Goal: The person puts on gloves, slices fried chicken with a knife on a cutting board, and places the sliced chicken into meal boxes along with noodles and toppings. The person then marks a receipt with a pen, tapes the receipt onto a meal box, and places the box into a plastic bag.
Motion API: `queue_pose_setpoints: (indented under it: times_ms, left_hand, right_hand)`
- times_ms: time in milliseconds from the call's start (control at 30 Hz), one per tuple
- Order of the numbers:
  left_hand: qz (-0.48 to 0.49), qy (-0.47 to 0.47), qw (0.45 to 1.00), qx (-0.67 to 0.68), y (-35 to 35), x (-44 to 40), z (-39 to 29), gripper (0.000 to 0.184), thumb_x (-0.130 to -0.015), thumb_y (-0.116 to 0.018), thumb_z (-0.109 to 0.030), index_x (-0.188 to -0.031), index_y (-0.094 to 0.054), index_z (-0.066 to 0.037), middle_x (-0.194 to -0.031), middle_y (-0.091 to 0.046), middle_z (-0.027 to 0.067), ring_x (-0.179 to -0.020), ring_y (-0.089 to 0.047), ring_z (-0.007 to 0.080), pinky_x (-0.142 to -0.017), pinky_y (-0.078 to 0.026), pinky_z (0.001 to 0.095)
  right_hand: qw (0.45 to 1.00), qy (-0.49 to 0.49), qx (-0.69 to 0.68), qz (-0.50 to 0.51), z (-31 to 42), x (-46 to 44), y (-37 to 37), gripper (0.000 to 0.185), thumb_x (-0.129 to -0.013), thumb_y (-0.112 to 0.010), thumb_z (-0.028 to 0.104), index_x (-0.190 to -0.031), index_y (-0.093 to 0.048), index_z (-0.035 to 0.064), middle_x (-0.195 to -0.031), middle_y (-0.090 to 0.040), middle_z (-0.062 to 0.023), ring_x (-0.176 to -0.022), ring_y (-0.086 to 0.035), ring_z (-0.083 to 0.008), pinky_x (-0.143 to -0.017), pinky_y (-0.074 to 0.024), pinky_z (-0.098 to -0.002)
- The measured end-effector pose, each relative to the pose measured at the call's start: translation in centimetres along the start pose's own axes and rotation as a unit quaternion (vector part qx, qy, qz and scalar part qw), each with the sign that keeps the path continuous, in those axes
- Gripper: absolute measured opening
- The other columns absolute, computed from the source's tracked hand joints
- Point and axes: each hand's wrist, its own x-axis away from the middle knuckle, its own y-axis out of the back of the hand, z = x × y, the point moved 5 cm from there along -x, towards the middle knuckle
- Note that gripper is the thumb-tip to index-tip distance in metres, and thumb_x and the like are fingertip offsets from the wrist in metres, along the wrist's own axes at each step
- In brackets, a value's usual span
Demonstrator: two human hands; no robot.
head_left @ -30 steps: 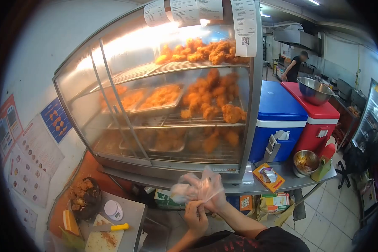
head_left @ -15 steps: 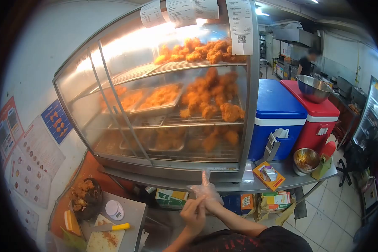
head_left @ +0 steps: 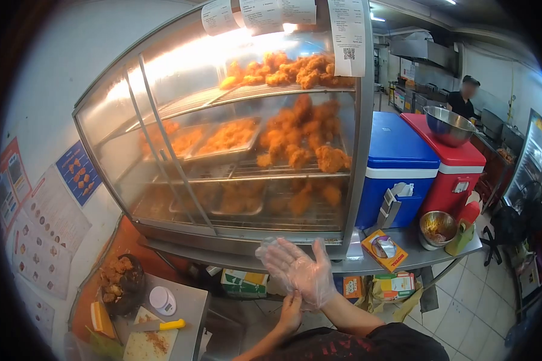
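A: Right hand?

B: Palm toward the wearer's view, fingers spread, grasping nothing. Clear plastic glove over it, film loose beyond the fingertips.

A: Left hand?

B: Bare, fingers bent, pinching the glove near the heel of the right palm.

A: Glove's position?

B: On the right hand, in front of the metal counter, below the glass display case of fried pieces.

A: Surroundings?

B: Lower left: yellow-handled knife lying partly on a cutting board, white scale near. Right: yellow box before a blue cooler. Far back, a dark-clothed co-worker.
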Motion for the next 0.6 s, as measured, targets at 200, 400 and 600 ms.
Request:
queue_pose_setpoints:
  times_ms: [200,400,600]
  left_hand:
    - [0.175,0.023,0.932,-0.316,-1.3,-0.7,1.1,0.016,-0.092,-0.049,-0.015,-0.096,-0.058,-0.002,-0.069,-0.056,0.002,-0.061,-0.054,0.0135,-0.061,-0.046,0.0284]
    - [0.035,-0.427,0.616,-0.661,-9.5,-10.4,-8.9,0.059,-0.077,-0.064,-0.017,-0.13,-0.042,-0.005,-0.137,-0.035,0.0217,-0.129,-0.031,0.0363,-0.102,-0.026,0.0484]
    - [-0.062,-0.574,0.345,-0.74,-6.0,-21.8,-7.2,0.073,-0.084,-0.052,-0.043,-0.144,-0.02,-0.015,-0.15,-0.01,0.0138,-0.139,-0.006,0.0295,-0.111,-0.007,0.045]
  right_hand:
    - [0.999,0.03,-0.017,-0.014,2.8,0.4,-1.5,0.077,-0.087,-0.04,0.059,-0.131,-0.035,-0.0038,-0.127,-0.044,-0.0249,-0.12,-0.042,-0.0387,-0.102,-0.0338,-0.0471]
    - [0.884,0.307,0.353,0.021,12.5,1.9,-3.1,0.042,-0.091,-0.049,0.035,-0.11,-0.052,-0.0027,-0.114,-0.056,-0.0192,-0.105,-0.054,-0.0277,-0.094,-0.0413,-0.0404]
    - [0.648,0.345,0.678,-0.04,14.4,2.8,-2.9,0.019,-0.092,-0.045,0.011,-0.089,-0.058,-0.0022,-0.093,-0.06,-0.01,-0.09,-0.056,-0.0222,-0.081,-0.0445,-0.0321]
